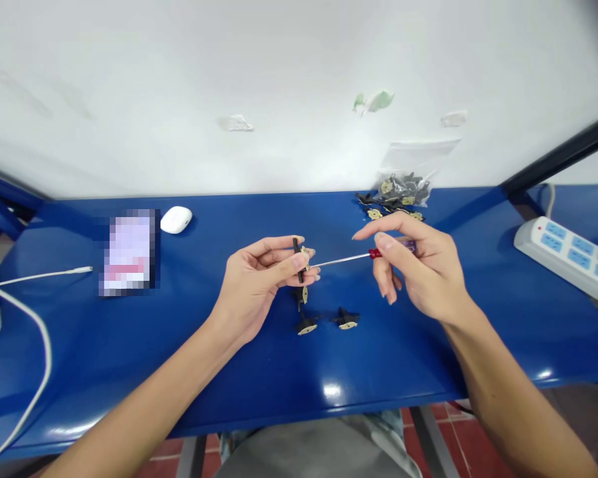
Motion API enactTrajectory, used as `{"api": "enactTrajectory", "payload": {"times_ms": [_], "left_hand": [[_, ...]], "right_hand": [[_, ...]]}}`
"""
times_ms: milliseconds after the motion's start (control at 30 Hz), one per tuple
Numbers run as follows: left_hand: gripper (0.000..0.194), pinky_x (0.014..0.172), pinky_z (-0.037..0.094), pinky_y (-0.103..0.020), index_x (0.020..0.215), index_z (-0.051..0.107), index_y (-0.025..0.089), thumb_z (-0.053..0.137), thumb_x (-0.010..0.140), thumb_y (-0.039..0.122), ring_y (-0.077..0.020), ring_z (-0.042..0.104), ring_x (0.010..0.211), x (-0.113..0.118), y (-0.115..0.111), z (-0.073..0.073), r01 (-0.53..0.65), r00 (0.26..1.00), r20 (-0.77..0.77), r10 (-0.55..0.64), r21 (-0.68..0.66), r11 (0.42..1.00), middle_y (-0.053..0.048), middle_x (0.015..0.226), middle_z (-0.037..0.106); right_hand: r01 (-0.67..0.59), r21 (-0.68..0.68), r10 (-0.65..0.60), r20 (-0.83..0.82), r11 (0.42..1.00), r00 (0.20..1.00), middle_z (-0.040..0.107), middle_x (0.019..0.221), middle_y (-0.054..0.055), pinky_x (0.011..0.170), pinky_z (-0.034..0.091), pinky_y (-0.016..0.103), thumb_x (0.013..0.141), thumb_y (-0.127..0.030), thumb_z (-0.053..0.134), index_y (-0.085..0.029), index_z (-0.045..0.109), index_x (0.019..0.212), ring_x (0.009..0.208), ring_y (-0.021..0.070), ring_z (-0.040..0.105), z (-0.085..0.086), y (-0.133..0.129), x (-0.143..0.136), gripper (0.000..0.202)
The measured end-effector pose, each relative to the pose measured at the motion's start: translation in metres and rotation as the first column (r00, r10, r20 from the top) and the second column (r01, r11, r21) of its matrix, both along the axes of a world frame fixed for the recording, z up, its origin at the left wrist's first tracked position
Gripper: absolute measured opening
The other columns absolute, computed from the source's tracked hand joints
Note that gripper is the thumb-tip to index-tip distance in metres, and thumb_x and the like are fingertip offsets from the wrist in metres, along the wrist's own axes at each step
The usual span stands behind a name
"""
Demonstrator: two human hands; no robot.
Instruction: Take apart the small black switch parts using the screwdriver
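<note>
Between the thumb and fingers of my left hand [259, 279] is a small black part with a brass-coloured plate [299, 260], held upright above the table. My right hand [418, 265] grips a screwdriver [343, 259] by its red and dark handle, the forefinger stretched out past it. The thin metal shaft points left, and its tip meets or nearly meets the brass side of the part; exact contact is hard to tell. Below the hands lie similar black and brass parts, one at the left [307, 324], one at the right [347, 320] and one partly behind my left hand [301, 295].
On the blue table [259, 385], more such parts lie by a clear plastic bag [408, 186] at the back. A blurred-out phone [128, 255], a white earbud case [176, 220] and a white cable [44, 332] are leftward. A power strip [568, 252] sits at right. A white wall [289, 66] closes the back.
</note>
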State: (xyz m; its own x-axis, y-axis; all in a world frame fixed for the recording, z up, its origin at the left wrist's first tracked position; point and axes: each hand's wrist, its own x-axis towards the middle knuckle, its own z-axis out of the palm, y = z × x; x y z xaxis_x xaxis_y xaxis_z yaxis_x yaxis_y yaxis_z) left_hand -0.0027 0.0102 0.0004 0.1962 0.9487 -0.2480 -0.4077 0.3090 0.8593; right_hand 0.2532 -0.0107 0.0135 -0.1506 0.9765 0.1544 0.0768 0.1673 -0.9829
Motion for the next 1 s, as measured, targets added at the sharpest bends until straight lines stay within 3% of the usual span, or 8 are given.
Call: {"api": "enactTrajectory", "payload": {"times_ms": [100,267,433,600,667,833,1000], "left_hand": [[0.041,0.078,0.075,-0.034,0.107,0.090,0.014,0.112,0.075,0.027,-0.0225,0.088,0.074,-0.002,-0.001,-0.002,-0.003,1.000,-0.005,0.003,0.015,1.000,-0.012,0.100,0.092],[0.041,0.078,0.075,-0.033,0.107,0.089,0.014,0.112,0.075,0.026,-0.0245,0.089,0.077,-0.002,-0.002,-0.006,0.009,1.000,-0.003,-0.009,0.030,1.000,-0.012,0.100,0.092],[0.041,0.082,0.075,-0.034,0.107,0.089,0.013,0.112,0.075,0.025,-0.0233,0.089,0.079,-0.003,0.000,-0.008,-0.005,1.000,0.013,0.004,0.033,0.999,-0.010,0.097,0.092],[0.041,0.080,0.075,-0.034,0.107,0.089,0.014,0.112,0.075,0.023,-0.0229,0.089,0.075,-0.004,0.001,-0.006,-0.014,1.000,0.026,0.013,0.031,0.999,-0.010,0.098,0.093],[0.041,0.080,0.075,-0.033,0.107,0.089,0.014,0.112,0.074,0.022,-0.0227,0.089,0.076,-0.005,0.002,-0.006,-0.020,0.999,0.036,0.019,0.033,0.999,-0.010,0.099,0.093],[0.041,0.080,0.076,-0.030,0.106,0.089,0.013,0.112,0.073,0.021,-0.0216,0.089,0.078,-0.006,0.006,-0.010,-0.054,0.997,0.049,0.053,0.024,0.998,-0.008,0.097,0.093],[0.040,0.078,0.075,-0.027,0.106,0.090,0.014,0.112,0.074,0.023,-0.0193,0.089,0.076,-0.007,0.006,-0.012,-0.055,0.997,0.055,0.055,-0.005,0.998,-0.007,0.095,0.092]], "right_hand": [[-0.004,-0.001,0.004,0.000,1.000,1.000,0.064,0.057,-0.006,0.044,0.043,0.031,0.117,-0.045,0.068,-0.027,0.080,0.123,0.043,0.0162,0.058,-0.004,0.002,-0.001,0.023],[0.014,0.084,-0.011,-0.044,0.996,0.999,0.075,0.083,0.000,0.050,0.047,0.032,0.111,-0.041,0.078,-0.030,0.078,0.125,0.064,0.0193,0.067,-0.009,0.004,0.000,0.018],[0.001,0.035,-0.001,0.007,0.999,1.000,0.068,0.059,-0.004,0.043,0.039,0.030,0.115,-0.041,0.073,-0.026,0.081,0.121,0.045,0.0158,0.061,-0.011,0.005,-0.001,0.019],[-0.004,-0.004,0.004,0.017,1.000,1.000,0.060,0.048,-0.007,0.040,0.031,0.029,0.117,-0.045,0.070,-0.024,0.082,0.122,0.034,0.0127,0.047,-0.021,0.009,-0.002,0.025],[-0.001,-0.002,0.001,-0.016,1.000,1.000,0.059,0.051,-0.007,0.043,0.034,0.029,0.116,-0.046,0.070,-0.025,0.082,0.122,0.037,0.0127,0.047,-0.026,0.011,-0.003,0.025],[0.006,0.016,-0.005,-0.108,1.000,0.994,0.072,0.090,0.001,0.048,0.044,0.029,0.108,-0.046,0.080,-0.027,0.083,0.120,0.062,0.0150,0.060,-0.032,0.016,-0.003,0.023],[-0.004,0.005,0.005,-0.084,1.000,0.996,0.075,0.074,0.000,0.044,0.040,0.026,0.113,-0.035,0.076,-0.025,0.086,0.127,0.047,0.0104,0.056,-0.027,0.016,-0.006,0.020]]}}
